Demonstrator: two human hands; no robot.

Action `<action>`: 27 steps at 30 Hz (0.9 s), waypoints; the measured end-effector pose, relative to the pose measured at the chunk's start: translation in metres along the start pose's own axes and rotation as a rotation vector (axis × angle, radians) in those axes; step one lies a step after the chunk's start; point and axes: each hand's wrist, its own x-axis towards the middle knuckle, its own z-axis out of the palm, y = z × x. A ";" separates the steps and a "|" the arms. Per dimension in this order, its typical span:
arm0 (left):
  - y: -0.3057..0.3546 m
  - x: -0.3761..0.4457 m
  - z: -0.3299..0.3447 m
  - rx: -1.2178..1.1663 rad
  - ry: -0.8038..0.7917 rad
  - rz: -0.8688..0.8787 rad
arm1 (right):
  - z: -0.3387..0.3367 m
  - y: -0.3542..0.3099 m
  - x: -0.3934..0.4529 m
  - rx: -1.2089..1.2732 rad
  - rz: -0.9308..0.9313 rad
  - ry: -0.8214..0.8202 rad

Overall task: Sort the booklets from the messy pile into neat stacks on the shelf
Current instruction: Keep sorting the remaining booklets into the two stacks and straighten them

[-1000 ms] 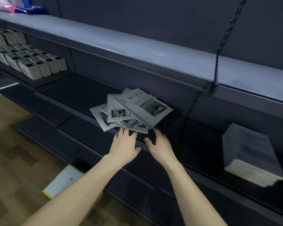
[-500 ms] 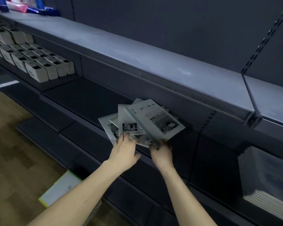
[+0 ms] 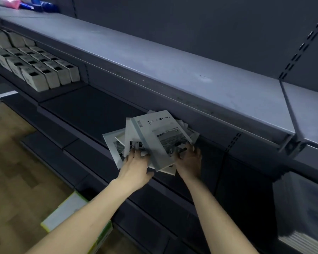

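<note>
The left hand (image 3: pixel 136 165) lies palm down on the near left part of the messy pile (image 3: pixel 151 142), its fingers curled onto the covers and pressing into the loose booklets there. The right hand (image 3: pixel 188 160) grips the pile's near right side, fingers bent over the edge of the top booklet (image 3: pixel 160 136) and onto its cover photo.

That top booklet lies tilted, its spine running toward the left hand. Its pale cover carries a title that reads partly as "Tim" and "Me ory", with letters in between too faint to make out, a small barcode-like label near the spine, and a black-and-white photograph below.

The pile sits at the front edge of the dark middle shelf (image 3: pixel 92 110), under the overhanging grey upper shelf (image 3: pixel 154 61). Some booklets jut past the front edge.

At the far right end of the same level a neat stack (image 3: pixel 301 217) of booklets lies flat. At the left end, rows of pale boxes (image 3: pixel 37 66) stand tightly packed; their print is unreadable. A white box with a yellow-green edge (image 3: pixel 66 213) lies on the wooden floor (image 3: pixel 17 171) below.
</note>
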 end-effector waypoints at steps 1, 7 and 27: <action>0.003 0.001 0.003 0.001 0.008 0.001 | 0.000 0.003 0.006 -0.016 -0.004 -0.015; 0.012 0.006 0.019 -0.037 0.047 -0.001 | 0.003 0.014 0.023 -0.107 0.013 -0.055; -0.080 0.050 0.008 -0.167 0.049 0.297 | 0.026 -0.032 -0.070 0.344 0.575 0.115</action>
